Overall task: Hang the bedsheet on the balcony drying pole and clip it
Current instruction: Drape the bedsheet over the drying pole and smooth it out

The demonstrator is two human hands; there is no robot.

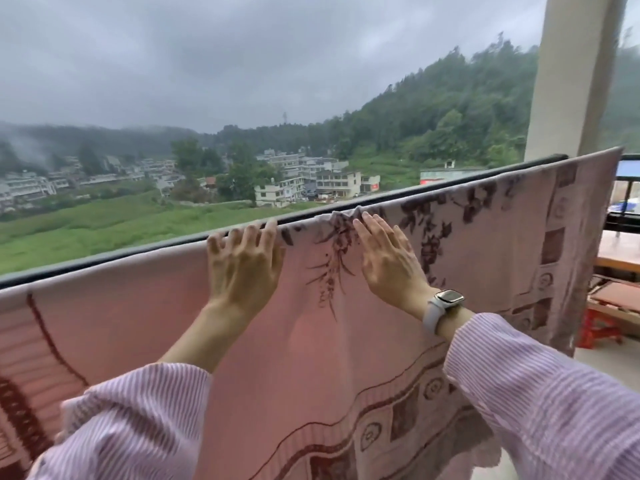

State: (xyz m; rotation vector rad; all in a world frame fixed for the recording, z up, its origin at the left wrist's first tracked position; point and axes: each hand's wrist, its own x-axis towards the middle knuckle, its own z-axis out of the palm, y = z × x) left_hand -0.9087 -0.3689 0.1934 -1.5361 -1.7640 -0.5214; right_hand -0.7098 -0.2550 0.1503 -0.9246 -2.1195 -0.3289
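A pink bedsheet (311, 341) with dark red flower and border patterns hangs over the dark drying pole (485, 174), which runs from lower left up to the right. My left hand (242, 265) lies flat on the sheet at the pole, fingers spread and slightly bent over the top fold. My right hand (388, 258), with a watch on the wrist, presses flat on the sheet just right of a small bunched wrinkle (343, 216) at the top. No clip is visible.
A pale pillar (575, 81) stands at the right end of the pole. Beyond the sheet's right edge are a wooden table (620, 251), a red stool (599, 334) and a dark railing (623, 220). Fields, buildings and hills lie beyond the pole.
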